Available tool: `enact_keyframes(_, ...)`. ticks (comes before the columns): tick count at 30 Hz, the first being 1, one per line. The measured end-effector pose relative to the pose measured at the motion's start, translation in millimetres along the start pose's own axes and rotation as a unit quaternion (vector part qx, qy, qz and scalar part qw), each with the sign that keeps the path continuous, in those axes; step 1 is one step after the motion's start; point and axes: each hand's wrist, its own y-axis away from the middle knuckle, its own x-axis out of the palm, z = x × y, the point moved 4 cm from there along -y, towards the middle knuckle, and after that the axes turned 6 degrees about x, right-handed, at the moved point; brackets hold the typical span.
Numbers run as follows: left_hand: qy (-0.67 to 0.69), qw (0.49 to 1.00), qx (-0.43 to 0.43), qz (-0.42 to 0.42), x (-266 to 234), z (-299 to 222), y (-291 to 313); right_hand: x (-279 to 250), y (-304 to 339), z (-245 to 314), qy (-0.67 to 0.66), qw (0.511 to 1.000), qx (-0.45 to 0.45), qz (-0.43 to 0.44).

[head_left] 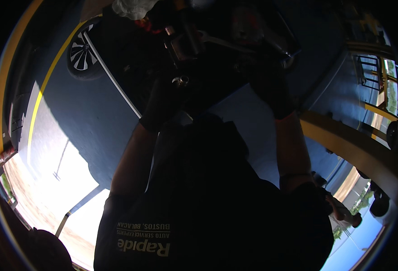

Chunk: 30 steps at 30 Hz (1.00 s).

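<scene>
Dark gloves cover both my hands, and deep shade hides their fingers. My left hand (pixel 162 97) reaches over a dark tray-like surface (pixel 131 74), beside a small brassy metal ring or socket (pixel 181 81); whether it grips that is unclear. My right hand (pixel 270 83) is at the right side of the same surface, near the lower end of a metal wrench (pixel 221 42). Left of the wrench stands a boxy or cylindrical piece with a copper-coloured top (pixel 170 30). A dim reddish, rounded thing (pixel 246 29) lies beyond my right hand.
A car wheel (pixel 82 53) with a spoked rim stands at the left. Yellow lift-like beams (pixel 348 135) run along the right. A yellow line (pixel 43 88) crosses the blue-grey floor (pixel 95 122). Another person (pixel 341 212) is at the lower right. Bright sunlight falls at lower left.
</scene>
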Motion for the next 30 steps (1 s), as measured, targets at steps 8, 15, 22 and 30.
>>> enact_keyframes(8,0.073,0.997,0.024,0.030,1.0,-22.5,0.7,6.9,-2.1,-14.7,-0.176,0.966,0.175,0.079)
enact_keyframes(15,0.127,0.991,0.016,0.032,0.1,-14.6,4.2,19.6,8.4,-23.6,-0.206,0.953,0.200,0.095)
enact_keyframes(22,0.184,0.983,0.001,0.022,1.7,-20.4,2.9,5.7,5.7,-15.1,-0.358,0.889,0.280,0.056)
enact_keyframes(30,0.157,0.986,0.000,0.051,0.9,-18.9,-0.3,5.8,0.7,-8.7,-0.246,0.929,0.261,0.091)
